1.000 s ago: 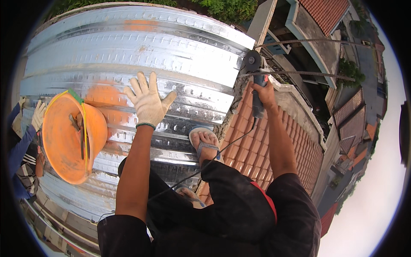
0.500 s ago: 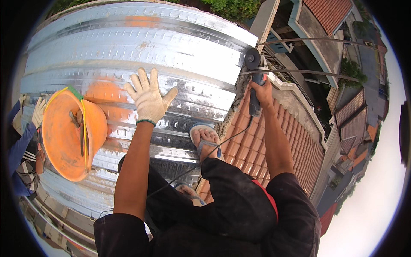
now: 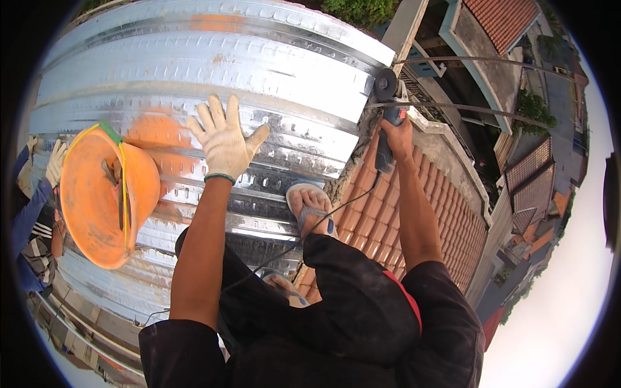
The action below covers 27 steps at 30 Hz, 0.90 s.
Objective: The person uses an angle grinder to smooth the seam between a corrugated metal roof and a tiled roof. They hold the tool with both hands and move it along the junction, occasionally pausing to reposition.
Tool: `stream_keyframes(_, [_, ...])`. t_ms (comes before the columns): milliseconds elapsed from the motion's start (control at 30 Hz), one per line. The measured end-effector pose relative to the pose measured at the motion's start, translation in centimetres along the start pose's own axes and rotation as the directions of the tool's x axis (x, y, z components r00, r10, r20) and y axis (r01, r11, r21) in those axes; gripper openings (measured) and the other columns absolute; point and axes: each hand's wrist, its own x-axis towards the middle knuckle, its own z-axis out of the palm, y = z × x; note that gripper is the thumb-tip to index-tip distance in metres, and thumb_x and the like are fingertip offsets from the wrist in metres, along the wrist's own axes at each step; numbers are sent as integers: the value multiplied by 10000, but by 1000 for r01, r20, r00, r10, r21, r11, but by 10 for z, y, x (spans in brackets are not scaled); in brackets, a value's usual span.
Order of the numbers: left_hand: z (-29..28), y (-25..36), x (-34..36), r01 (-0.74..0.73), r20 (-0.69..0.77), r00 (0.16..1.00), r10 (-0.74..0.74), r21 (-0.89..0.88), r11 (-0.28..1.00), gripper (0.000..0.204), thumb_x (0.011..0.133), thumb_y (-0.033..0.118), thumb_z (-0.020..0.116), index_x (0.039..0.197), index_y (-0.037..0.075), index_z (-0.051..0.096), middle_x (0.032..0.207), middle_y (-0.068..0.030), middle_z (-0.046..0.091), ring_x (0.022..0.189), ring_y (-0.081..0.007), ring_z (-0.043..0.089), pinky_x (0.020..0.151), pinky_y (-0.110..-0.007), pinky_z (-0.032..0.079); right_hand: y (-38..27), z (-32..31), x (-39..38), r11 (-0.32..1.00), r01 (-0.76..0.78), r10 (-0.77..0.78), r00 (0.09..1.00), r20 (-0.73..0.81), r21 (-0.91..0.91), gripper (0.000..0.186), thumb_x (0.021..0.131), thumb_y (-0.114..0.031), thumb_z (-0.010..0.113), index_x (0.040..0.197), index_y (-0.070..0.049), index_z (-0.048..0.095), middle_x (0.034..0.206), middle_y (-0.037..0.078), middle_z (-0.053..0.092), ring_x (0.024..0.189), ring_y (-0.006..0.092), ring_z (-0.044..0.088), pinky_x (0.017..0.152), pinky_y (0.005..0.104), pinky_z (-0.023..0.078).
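My left hand (image 3: 226, 141), in a cream knitted glove with a green cuff, has its fingers spread over the ridged metal decking (image 3: 291, 74). Whether its palm rests on the metal I cannot tell. Bare and closed, my right hand (image 3: 396, 134) grips the body of an angle grinder (image 3: 385, 152) beyond the decking's right edge. The grinder's dark disc (image 3: 385, 84) points away from me, beside the end of the sheets. From its rear a black cord (image 3: 352, 202) runs back across my leg to the left.
An orange bucket (image 3: 97, 200) with tools inside stands on the decking at left. Behind it, another person's gloved hand (image 3: 57, 161) touches the metal. Brown roof tiles (image 3: 414, 213) slope down at right. Two rusty bars (image 3: 466, 108) stick out past the grinder. My sandalled foot (image 3: 309, 204) is at the edge.
The view has shifted slightly, moving the bucket a little left and up in the picture. Both hands keep nearly the same pose, and the grinder stays in my right hand.
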Motion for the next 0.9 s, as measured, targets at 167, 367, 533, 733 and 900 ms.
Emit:
stream_keyframes(167, [-7,5,3,42,77,996,-40,-22,999,1026,876,737,751,1570,22,506,1581,-333,439,1437,-499,365,1201,-729,158,0,-3,3,995,-91,93,994,53,-39,537,788,-232,853,1224,31,683,1031,125,763,899,222,733,844,374,595])
stream_keyframes(367, [-2,2,2,17,14,1000,-17,3,1000,988,890,736,733,1544,29,513,1523,-298,453,1375,-466,381,1162,-694,203,-6,6,-1,986,25,-37,997,-69,-164,308,840,-156,833,1062,-2,684,911,82,738,748,180,712,669,358,588])
stream_keyframes(533, [10,-3,0,11,7,1000,-11,25,1000,1015,886,780,705,1568,57,502,1537,-289,449,1394,-465,378,1175,-705,195,15,-1,5,995,42,-44,999,-18,-95,337,834,-144,865,1090,-13,690,931,63,739,738,168,703,662,356,579])
stream_keyframes(733, [14,-4,-2,36,2,999,-36,-27,999,1034,898,776,702,1617,68,477,1629,-323,410,1490,-514,337,1237,-754,111,11,1,8,999,-4,4,1000,-11,-45,325,860,-145,858,1120,-33,698,926,49,730,744,160,695,682,351,570])
stream_keyframes(900, [14,-6,-5,60,13,998,-59,-56,997,1046,902,777,696,1641,76,459,1686,-345,356,1545,-535,295,1258,-754,92,-2,8,0,1000,17,-17,1000,-10,-25,326,866,-140,849,1127,-20,695,912,47,725,745,161,692,670,346,558])
